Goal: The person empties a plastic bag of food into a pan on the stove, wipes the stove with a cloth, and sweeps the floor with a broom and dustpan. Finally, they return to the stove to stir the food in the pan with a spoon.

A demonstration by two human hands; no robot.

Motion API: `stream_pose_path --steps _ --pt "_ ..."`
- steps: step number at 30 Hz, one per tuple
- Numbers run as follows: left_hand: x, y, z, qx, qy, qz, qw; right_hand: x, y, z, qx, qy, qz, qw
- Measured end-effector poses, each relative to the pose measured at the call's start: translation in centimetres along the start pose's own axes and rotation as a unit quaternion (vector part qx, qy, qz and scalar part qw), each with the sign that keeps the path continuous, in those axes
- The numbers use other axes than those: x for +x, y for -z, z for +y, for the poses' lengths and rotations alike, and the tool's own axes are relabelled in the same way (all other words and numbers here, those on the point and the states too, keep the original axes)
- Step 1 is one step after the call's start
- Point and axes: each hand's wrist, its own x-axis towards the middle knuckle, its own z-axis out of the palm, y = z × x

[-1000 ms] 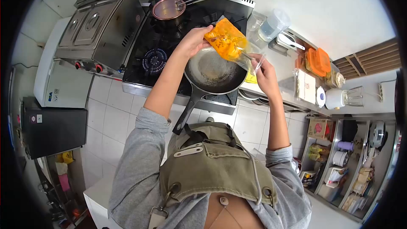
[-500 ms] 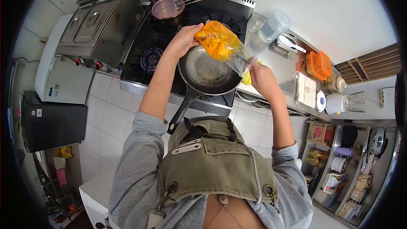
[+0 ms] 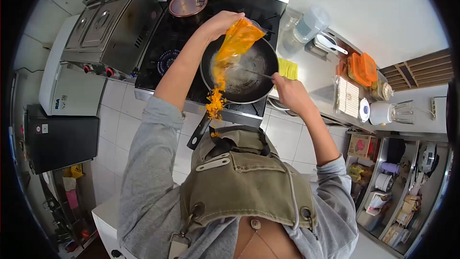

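The black gas stove [image 3: 177,43] filled the far middle of the view. A stainless steel double-lidded appliance [image 3: 115,24] stood at its 9 o'clock, and a pale worktop [image 3: 316,67] ran off at its 3 o'clock. On the near right burner sat a dark round frying pan [image 3: 247,84], its handle pointing to 7 o'clock, toward the person.

Over the pan's 11 o'clock side hung a clear plastic bag of orange food [image 3: 237,41], upended with its mouth down. The left hand [image 3: 220,21] pinched the bag's upper end, fingers pressed together on the plastic. The right hand [image 3: 287,91], at the pan's 4 o'clock and seen from the back, was curled closed. A thin pale line [image 3: 256,73] ran from it over the pan, and I could not tell whether this was a utensil or the bag's stretched edge.

A stream of loose orange pieces [image 3: 215,103] dropped from the bag along the pan's 7 o'clock rim. Some showed against the stove's front edge, and whether they were over the pan or past it I could not tell.

The step in hand looked like the emptying itself, well under way, with much of the food left in the bag. The next move would call for bringing the bag's mouth toward the pan's middle so that the pieces land inside the rim.
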Motion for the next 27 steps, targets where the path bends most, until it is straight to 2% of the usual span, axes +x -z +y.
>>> stream_pose_path --steps 1,4,5,8,9,11,17,19,20,21,24,27 --pt "1.0 0.2 0.1 0.005 0.002 0.002 1.000 0.2 -0.8 0.7 0.004 0.002 0.003 1.000" --pt "4.2 -0.1 -1.0 -0.043 -0.003 0.054 0.998 0.1 -3.1 3.8 0.007 -0.098 0.030 0.995" --pt "4.9 -0.1 -1.6 -0.045 -0.001 0.059 0.997 -0.3 -3.9 4.5 0.008 -0.094 0.026 0.995" --pt "7.0 0.8 -2.1 0.091 0.015 0.111 0.989 -0.3 -4.7 5.9 -0.081 -0.091 0.032 0.992" --pt "6.3 0.7 -2.0 0.087 0.022 0.114 0.989 -0.3 -4.4 5.6 -0.078 -0.089 0.024 0.993" --pt "3.2 0.2 -2.8 -0.027 -0.007 0.076 0.997 -1.5 -4.9 3.8 -0.129 -0.111 0.045 0.984" --pt "0.2 -0.5 -3.0 -0.022 -0.020 0.116 0.993 -4.5 -6.9 1.8 -0.161 -0.124 0.097 0.974" --pt "-0.6 -0.5 -2.3 -0.034 -0.034 0.135 0.990 -5.2 -7.2 1.1 -0.146 -0.144 0.125 0.971" --pt "-1.1 -0.4 -2.0 -0.048 -0.039 0.120 0.991 -5.5 -7.2 0.4 -0.118 -0.188 0.117 0.968" --pt "-1.3 -0.2 -2.1 -0.050 -0.039 0.118 0.991 -5.9 -7.5 -0.1 -0.119 -0.190 0.116 0.968" --pt "-1.7 0.0 -2.2 -0.086 -0.049 0.147 0.984 -6.8 -8.6 -1.3 0.021 -0.280 0.152 0.948" --pt "-1.7 0.4 -2.6 -0.109 -0.065 0.144 0.981 -7.2 -9.4 -2.1 0.077 -0.299 0.164 0.937"
